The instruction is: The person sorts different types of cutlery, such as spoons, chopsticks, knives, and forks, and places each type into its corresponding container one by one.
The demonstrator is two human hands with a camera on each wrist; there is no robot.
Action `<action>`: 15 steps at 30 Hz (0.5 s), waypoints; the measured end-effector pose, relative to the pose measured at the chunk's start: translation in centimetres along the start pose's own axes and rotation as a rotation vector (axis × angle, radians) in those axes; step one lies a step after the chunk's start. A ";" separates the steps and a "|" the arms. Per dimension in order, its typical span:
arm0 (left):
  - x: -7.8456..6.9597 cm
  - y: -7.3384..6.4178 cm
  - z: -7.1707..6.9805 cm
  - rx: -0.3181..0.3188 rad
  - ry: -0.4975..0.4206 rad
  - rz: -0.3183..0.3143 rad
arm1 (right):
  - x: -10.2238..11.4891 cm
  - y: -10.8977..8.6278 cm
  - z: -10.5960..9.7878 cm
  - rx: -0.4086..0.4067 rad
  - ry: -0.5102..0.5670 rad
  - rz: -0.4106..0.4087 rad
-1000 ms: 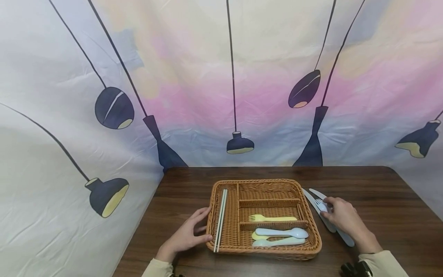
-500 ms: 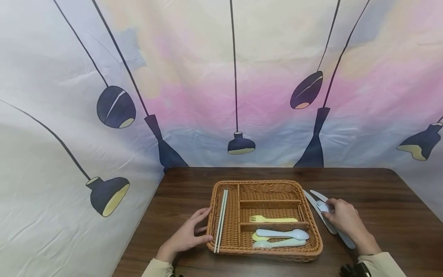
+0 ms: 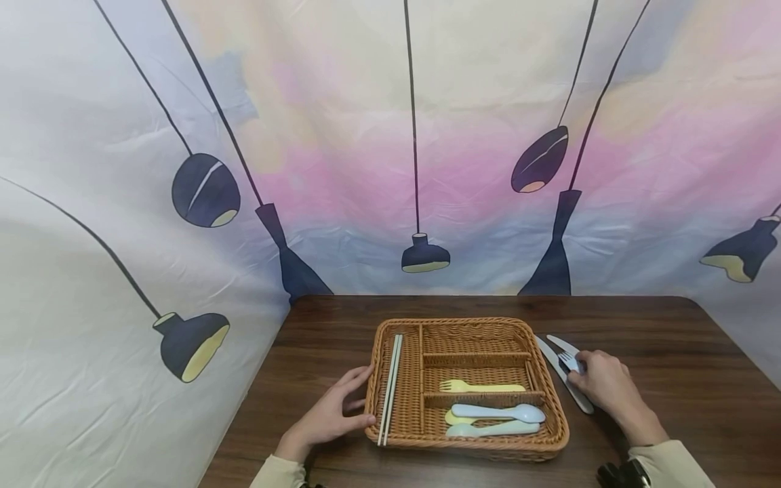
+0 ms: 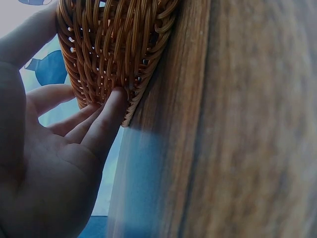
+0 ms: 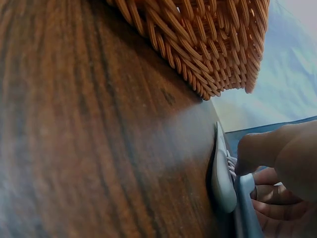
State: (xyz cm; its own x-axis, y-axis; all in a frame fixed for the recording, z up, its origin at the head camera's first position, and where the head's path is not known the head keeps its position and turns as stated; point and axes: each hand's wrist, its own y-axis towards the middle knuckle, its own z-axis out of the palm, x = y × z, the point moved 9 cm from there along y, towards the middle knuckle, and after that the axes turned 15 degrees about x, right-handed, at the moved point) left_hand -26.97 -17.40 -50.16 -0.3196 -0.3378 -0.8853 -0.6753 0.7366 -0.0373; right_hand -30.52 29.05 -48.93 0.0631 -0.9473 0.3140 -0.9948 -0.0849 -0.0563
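A brown wicker basket [image 3: 464, 444] with compartments sits on the table. My left hand [image 3: 329, 410] rests against its left side, fingers fairly straight on the woven wall [image 4: 111, 54] in the left wrist view. Right of the basket, my right hand [image 3: 610, 386] pinches a light blue fork [image 3: 571, 362] between thumb and fingers. Its tines point away from me; the hand hides most of its handle in the head view. In the right wrist view the handle [image 5: 247, 210] runs under the fingers. A pale knife [image 3: 573, 386] lies left of the fork, another knife [image 3: 563, 344] beyond it.
White chopsticks [image 3: 390, 390] lie in the basket's left compartment. A yellow fork [image 3: 482, 387] lies in the middle right one. In the nearest compartment are a light blue spoon [image 3: 500, 411], a pale green spoon [image 3: 494, 429] and a yellow piece. A printed cloth [image 3: 366, 135] hangs behind the table [image 3: 329, 325].
The light blue fork's handle, seen below my right hand on the table earlier, has gone out of sight under the hand; its tines have tilted and shifted slightly. My left hand and the basket stay put.
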 end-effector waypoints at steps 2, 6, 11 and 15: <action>0.1 0.0 0.0 0.001 0.001 -0.009 | -0.1 0.0 0.0 -0.008 -0.001 -0.006; 0.1 0.0 0.0 0.001 0.004 -0.014 | -0.1 0.0 -0.2 -0.026 0.003 -0.020; 0.2 0.0 0.1 0.002 0.003 -0.006 | -0.2 -0.1 -0.5 -0.032 0.019 -0.019; 0.1 0.0 0.0 0.002 0.003 0.002 | 0.0 -0.1 -0.9 -0.028 0.034 -0.022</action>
State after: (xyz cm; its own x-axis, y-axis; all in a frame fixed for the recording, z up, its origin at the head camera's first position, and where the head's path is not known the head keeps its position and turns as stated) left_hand -27.00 -17.44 -50.28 -0.3231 -0.3385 -0.8838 -0.6737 0.7381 -0.0364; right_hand -30.46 29.30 -48.06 0.0831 -0.9341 0.3472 -0.9951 -0.0968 -0.0222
